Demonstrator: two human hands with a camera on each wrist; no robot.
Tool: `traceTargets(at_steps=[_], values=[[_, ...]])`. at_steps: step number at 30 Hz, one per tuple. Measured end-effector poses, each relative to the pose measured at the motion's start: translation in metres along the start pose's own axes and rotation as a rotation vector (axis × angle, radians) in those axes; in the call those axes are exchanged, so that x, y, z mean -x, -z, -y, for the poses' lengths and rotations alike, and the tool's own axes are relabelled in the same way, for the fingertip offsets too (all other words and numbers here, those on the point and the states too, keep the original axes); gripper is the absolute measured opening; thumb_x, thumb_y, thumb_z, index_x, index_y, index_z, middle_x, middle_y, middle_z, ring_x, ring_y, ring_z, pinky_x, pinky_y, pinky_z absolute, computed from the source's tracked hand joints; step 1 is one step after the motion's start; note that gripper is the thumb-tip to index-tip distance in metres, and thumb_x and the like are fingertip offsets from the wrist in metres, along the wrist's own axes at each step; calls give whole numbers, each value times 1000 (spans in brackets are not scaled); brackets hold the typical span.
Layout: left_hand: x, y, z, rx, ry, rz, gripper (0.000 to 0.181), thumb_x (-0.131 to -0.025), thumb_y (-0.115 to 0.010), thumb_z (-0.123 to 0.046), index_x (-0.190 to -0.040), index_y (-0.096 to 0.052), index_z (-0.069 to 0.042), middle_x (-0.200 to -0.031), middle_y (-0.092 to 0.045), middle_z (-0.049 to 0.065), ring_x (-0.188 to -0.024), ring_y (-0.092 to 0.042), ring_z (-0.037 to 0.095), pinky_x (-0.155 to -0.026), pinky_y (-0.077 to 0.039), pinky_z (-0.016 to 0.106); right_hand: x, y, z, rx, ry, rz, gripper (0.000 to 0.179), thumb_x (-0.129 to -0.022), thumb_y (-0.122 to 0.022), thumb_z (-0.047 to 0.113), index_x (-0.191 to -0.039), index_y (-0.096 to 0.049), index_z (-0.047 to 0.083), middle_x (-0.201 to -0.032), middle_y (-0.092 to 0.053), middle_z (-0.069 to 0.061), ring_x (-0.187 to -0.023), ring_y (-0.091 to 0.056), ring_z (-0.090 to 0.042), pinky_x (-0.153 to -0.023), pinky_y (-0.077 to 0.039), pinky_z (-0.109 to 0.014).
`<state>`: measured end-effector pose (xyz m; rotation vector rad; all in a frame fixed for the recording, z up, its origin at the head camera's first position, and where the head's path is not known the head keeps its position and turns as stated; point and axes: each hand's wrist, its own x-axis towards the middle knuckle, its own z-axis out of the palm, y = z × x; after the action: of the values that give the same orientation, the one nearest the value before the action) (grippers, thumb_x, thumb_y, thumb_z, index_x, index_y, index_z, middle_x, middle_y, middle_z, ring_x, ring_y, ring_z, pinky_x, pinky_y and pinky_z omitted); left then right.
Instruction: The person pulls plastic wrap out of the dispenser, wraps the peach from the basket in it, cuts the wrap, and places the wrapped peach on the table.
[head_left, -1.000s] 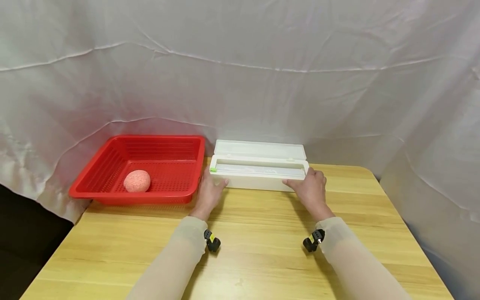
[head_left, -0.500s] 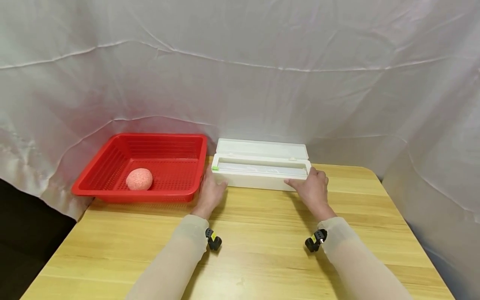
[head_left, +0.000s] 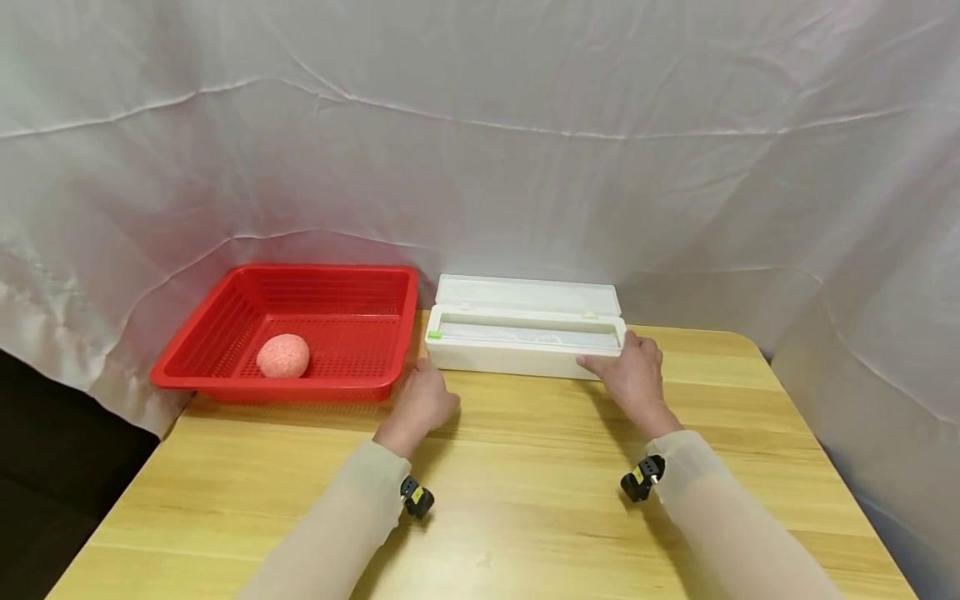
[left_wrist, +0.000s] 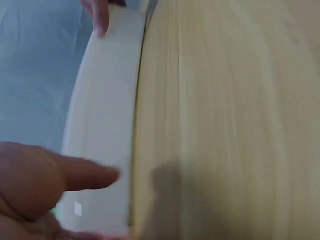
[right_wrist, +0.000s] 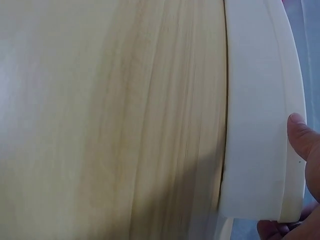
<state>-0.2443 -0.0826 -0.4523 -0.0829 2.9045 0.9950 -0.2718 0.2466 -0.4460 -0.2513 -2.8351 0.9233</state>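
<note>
A white cling film dispenser (head_left: 495, 358) lies at the back of the table with its lid (head_left: 528, 293) tipped back. Inside, a pale film roll (head_left: 528, 336) shows, and a green slider (head_left: 434, 334) sits at the front left corner. My right hand (head_left: 636, 377) grips the right end, thumb (right_wrist: 299, 131) on the front face and fingers mostly hidden behind. Just in front of the left end, my left hand (head_left: 422, 403) is off the dispenser and holds nothing. Its thumb (left_wrist: 92, 174) points out straight in the left wrist view.
A red plastic basket (head_left: 172, 377) stands left of the dispenser, close by my left hand. In it rests a pink speckled ball (head_left: 283, 357). A pale curtain (head_left: 525, 192) hangs right behind the wooden table (head_left: 517, 500).
My left hand has let go of the dispenser's left end and drawn back toward me. The right hand keeps its grip. The whole view has shifted slightly.
</note>
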Motion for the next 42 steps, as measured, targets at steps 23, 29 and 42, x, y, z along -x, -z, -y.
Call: traceTargets(at_steps=[23,29,42], values=[[-44,23,-33,-659,-517,8,61,-96,-75,-50,-136,-62,-6,-147,-63,11,-142,-53,32,-126,-33,46,-2,19,-3,326,396,112,63,-100,-72,39,-145,-59,-3,-147,-50,-29,-135,-39,-53,-111,-39,-66],[-49,24,-39,-719,-529,22,54,-95,-74,-55,-121,-67,-9,-135,-70,8,-134,-59,31,-123,-37,43,-6,21,-3,335,404,142,69,-99,-73,41,-148,-55,-3,-150,-47,-30,-133,-37,-51,-109,-37,-66],[-53,32,-46,-649,-431,172,74,-95,-72,-59,-144,-55,-7,-147,-63,12,-136,-57,35,-124,-34,47,-19,38,-6,118,356,213,58,-102,-55,20,-153,-47,-7,-150,-48,-36,-138,-46,-54,-113,-38,-68]])
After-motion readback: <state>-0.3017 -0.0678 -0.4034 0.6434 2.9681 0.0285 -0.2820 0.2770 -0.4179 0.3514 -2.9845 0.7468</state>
